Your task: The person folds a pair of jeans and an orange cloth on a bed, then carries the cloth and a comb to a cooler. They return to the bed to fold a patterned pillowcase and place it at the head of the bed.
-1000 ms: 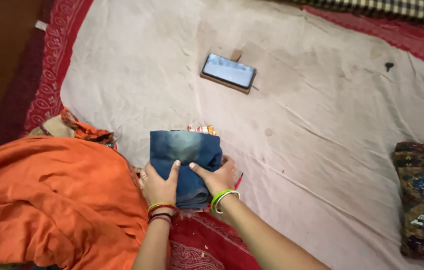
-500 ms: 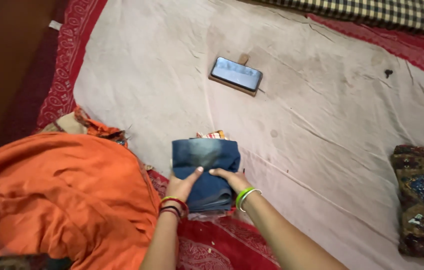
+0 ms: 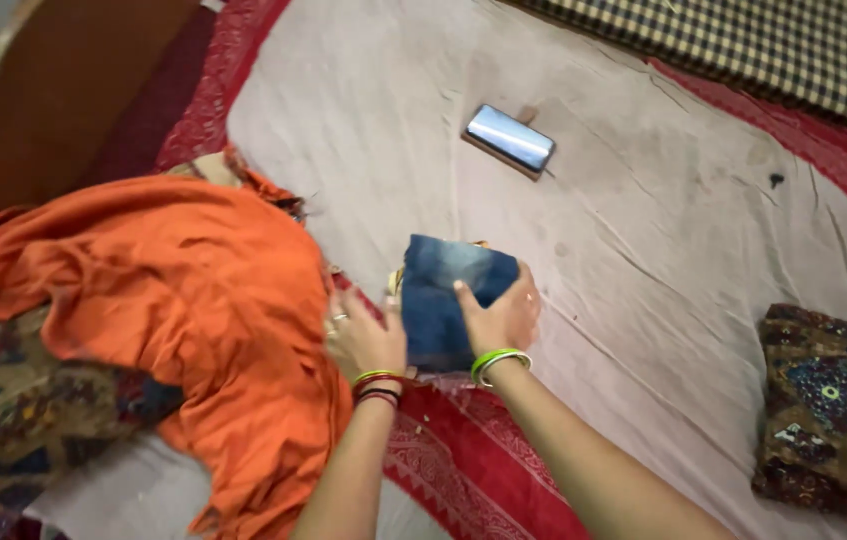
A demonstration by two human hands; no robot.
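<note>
Pale, creased bedsheet (image 3: 643, 260) spreads under folded blue jeans (image 3: 448, 295), which sit near its red edge. Her right hand (image 3: 503, 318) clamps them, thumb on top; her left hand (image 3: 363, 340) presses their side, fingers seemingly closed on them, though blurred. Orange cloth (image 3: 183, 300) lies just beside; a phone (image 3: 511, 140) rests well apart.

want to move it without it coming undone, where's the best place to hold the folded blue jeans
Take the folded blue jeans by the two long side edges, one hand from each flank, as the left hand and right hand do; squeezing across the stacked layers looks likeliest to keep the folds closed.
</note>
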